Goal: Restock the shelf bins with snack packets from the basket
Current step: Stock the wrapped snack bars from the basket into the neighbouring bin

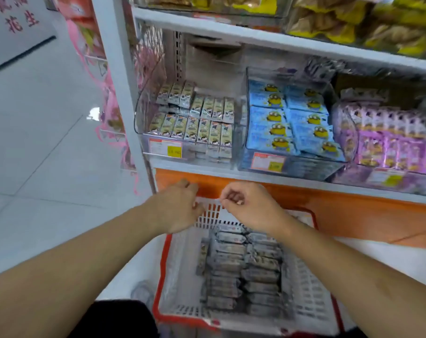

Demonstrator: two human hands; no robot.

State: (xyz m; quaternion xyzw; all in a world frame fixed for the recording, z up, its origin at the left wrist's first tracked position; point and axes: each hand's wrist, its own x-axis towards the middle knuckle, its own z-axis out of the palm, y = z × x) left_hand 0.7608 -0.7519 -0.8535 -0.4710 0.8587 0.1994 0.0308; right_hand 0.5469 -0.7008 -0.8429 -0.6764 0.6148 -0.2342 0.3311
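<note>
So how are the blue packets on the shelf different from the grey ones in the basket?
The blue packets are squarish, show a yellow cartoon figure and sit in a clear shelf bin. The grey packets are long, narrow and dull, lying flat in stacked rows in the white basket on the floor. Both lots are neatly lined up.

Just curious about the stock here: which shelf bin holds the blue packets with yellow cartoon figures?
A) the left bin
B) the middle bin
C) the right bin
B: the blue packets fill the middle bin, between the left bin of pale packets and the purple ones.
</note>
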